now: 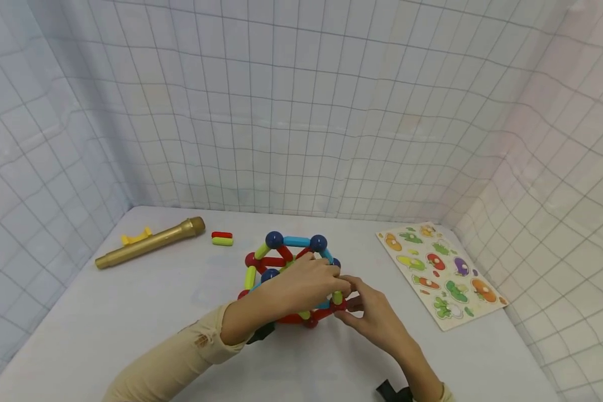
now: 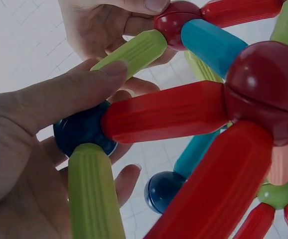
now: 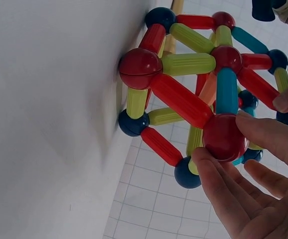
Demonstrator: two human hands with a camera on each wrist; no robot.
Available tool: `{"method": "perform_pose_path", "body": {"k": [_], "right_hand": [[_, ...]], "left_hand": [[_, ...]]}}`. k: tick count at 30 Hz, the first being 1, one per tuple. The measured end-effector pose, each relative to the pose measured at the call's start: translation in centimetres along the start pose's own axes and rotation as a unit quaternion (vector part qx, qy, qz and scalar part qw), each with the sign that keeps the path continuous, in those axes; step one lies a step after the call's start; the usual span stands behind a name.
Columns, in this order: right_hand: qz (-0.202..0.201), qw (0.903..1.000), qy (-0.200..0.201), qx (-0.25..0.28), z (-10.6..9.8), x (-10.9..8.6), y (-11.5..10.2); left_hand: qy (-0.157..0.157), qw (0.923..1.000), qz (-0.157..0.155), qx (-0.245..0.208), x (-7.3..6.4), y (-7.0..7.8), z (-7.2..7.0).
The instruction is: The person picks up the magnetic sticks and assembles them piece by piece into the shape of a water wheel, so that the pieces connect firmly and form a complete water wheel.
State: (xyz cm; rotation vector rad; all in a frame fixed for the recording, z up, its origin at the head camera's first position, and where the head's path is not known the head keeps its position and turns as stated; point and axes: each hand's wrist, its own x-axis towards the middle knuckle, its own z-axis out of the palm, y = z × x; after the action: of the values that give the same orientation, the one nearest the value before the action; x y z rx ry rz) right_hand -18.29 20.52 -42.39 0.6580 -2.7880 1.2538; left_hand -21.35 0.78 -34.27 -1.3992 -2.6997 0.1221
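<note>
On the table stands a magnetic stick-and-ball model of red, green and blue rods joined by balls. My left hand reaches over it to its right side. In the left wrist view, that thumb lies on a green stick, with fingers behind it, beside a dark blue ball. Lower at the right, my right hand pinches a red ball at the model's corner between thumb and fingers. The green stick runs to this red ball. Part of the model is hidden behind my left forearm.
A gold microphone-shaped tube and a yellow piece lie at the back left. A loose red stick and a green stick lie near them. A vegetable puzzle board is at the right. Grid-patterned white sheeting encloses the table.
</note>
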Motion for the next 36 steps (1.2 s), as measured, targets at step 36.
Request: {"method": "perform_pose_path", "body": {"k": [36], "right_hand": [[-0.007,0.9998,-0.004,-0.020,0.17,-0.01,-0.08]], "left_hand": [[0.016,0.9945,-0.017,-0.102,-0.89,-0.34,0.17]]}}
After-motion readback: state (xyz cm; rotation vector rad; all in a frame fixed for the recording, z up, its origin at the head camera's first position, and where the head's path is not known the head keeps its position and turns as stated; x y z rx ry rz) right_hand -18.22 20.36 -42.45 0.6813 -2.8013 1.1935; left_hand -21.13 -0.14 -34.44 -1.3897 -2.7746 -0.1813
